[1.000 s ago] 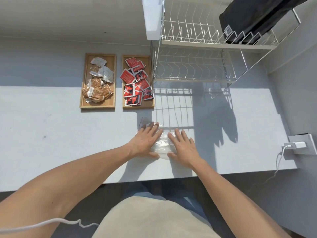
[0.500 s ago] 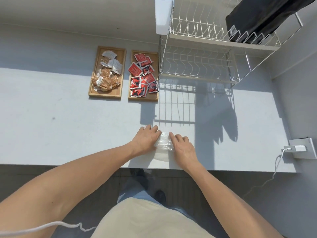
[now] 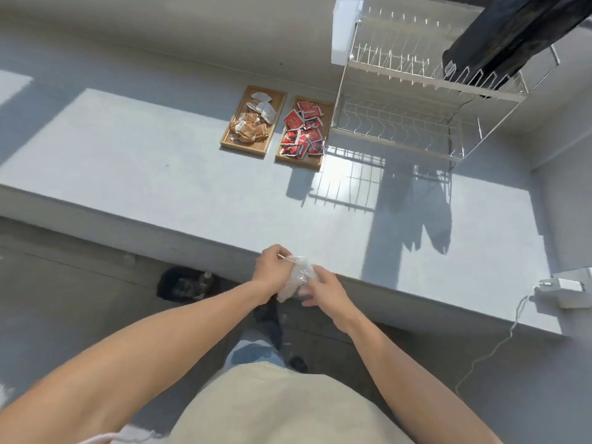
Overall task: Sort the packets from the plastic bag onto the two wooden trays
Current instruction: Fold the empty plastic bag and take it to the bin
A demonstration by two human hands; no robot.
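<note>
A crumpled clear plastic bag [image 3: 296,277] is held between both hands, just off the counter's front edge. My left hand [image 3: 270,272] grips its left side and my right hand [image 3: 322,288] holds its right side. Far back on the counter lie two wooden trays side by side. The left tray [image 3: 275,99] carries brown and white packets [image 3: 253,123]. The right tray [image 3: 327,123] carries red packets [image 3: 302,131]. I cannot tell whether anything is inside the bag.
A wire dish rack [image 3: 416,100] with a black cloth [image 3: 499,36] over it stands right of the trays. A white charger block [image 3: 567,288] with a cable sits at the counter's right end. A dark object [image 3: 185,283] lies on the floor below the counter [image 3: 160,174].
Both hands lifted the flattened bag off the counter and pulled it back past the front edge, bunching it. The view has drawn back from the counter.
</note>
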